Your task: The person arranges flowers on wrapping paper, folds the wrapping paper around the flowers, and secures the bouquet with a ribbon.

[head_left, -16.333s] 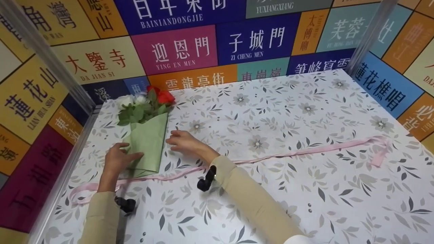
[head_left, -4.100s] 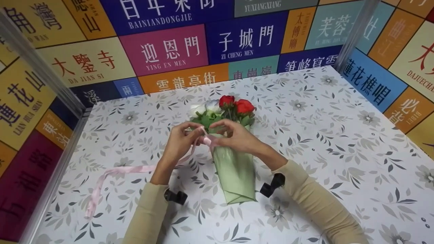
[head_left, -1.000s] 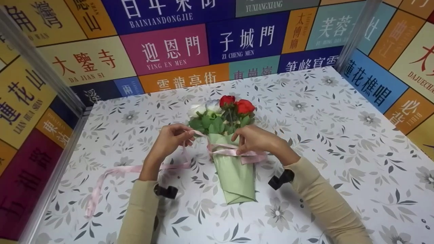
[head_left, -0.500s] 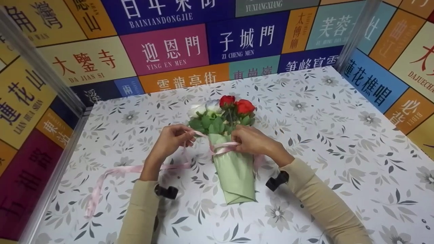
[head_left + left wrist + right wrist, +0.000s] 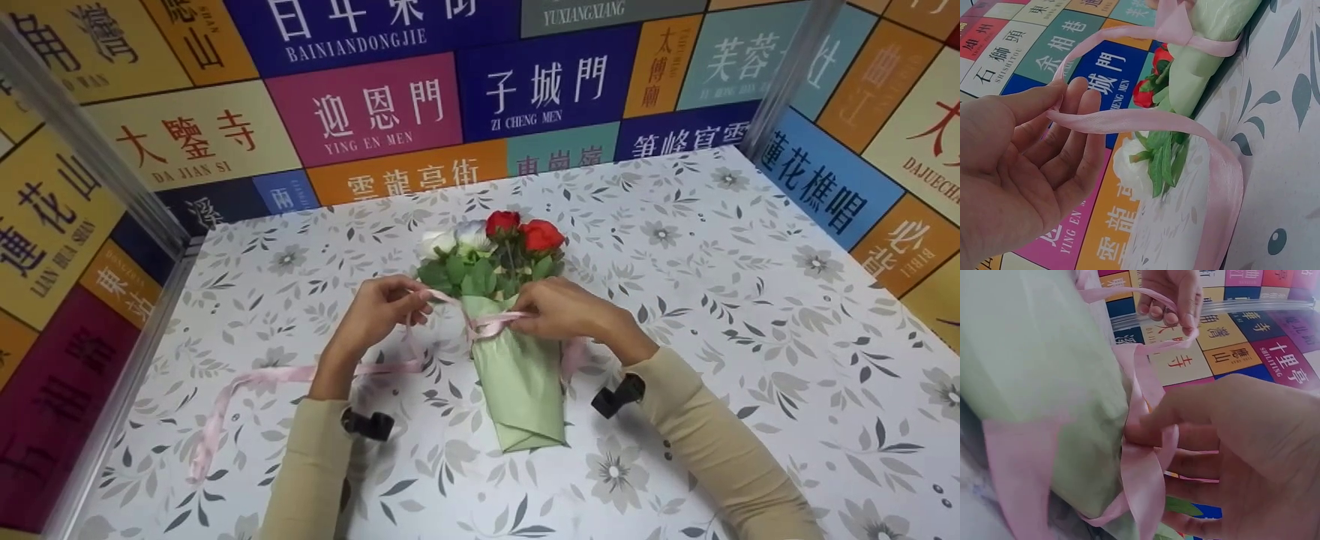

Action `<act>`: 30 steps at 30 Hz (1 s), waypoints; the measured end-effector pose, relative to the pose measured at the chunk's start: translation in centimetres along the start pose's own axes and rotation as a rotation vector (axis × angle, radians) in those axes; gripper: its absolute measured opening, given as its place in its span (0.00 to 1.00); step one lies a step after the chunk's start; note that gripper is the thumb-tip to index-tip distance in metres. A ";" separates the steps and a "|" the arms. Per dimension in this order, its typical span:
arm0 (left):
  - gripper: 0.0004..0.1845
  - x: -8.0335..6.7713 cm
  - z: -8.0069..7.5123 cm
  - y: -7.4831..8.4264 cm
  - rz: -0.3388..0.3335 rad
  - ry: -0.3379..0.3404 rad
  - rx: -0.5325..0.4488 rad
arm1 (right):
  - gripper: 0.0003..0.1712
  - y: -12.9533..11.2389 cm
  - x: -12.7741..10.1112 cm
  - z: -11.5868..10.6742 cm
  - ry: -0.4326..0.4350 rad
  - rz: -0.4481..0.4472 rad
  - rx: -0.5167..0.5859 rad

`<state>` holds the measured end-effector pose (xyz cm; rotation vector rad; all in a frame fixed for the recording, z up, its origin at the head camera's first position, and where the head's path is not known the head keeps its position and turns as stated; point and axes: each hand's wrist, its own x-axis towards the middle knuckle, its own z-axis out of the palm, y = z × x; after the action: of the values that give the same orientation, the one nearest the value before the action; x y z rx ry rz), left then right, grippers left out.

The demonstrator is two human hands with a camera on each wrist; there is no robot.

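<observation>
Head view: a bouquet (image 5: 517, 360) in green wrap lies mid-table (image 5: 750, 315), blooms toward the back wall. A pink ribbon (image 5: 491, 324) circles the wrap's neck. The left hand (image 5: 375, 311) pinches one strand beside the leaves; the right hand (image 5: 566, 309) pinches the ribbon at the wrap. A loose tail trails toward the table's left edge. Bare cloth lies wide to the right and front; metal posts mark the corners. The wall (image 5: 375, 112) panels read "YING EN MEN", "ZI CHENG MEN", "BAINIANDONGJIE", "DA JIAN SI".

Left wrist view: only here is the grip plain: thumb and fingers (image 5: 1081, 121) pinch the ribbon (image 5: 1129, 119), which loops up to the knot on the wrap (image 5: 1207, 50). A red and a white bloom (image 5: 1131, 169) show beneath.

Right wrist view: the right hand (image 5: 1241, 455), fingers curled, nips the ribbon (image 5: 1145, 467) against the wrap (image 5: 1044, 371). The left hand (image 5: 1171, 295) shows beyond, well apart, with the strand stretched between.
</observation>
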<state>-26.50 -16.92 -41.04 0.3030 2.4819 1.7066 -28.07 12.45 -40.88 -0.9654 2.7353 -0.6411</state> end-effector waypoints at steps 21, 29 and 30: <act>0.13 0.1 -0.3 -0.3 -0.018 0.000 0.030 | 0.28 1.0 0.1 -2.2 0.329 0.033 0.801; 0.13 -0.1 -0.3 -0.2 -0.061 -0.007 0.012 | 0.24 1.2 -1.2 -4.1 0.254 0.087 0.549; 0.12 0.0 -0.3 -0.2 -0.061 -0.008 0.015 | 0.23 1.2 -1.5 -4.4 0.249 0.089 0.424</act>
<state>-26.54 -17.30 -41.09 0.2332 2.4724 1.6611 -28.86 15.77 -37.49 -0.6983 2.6499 -1.3333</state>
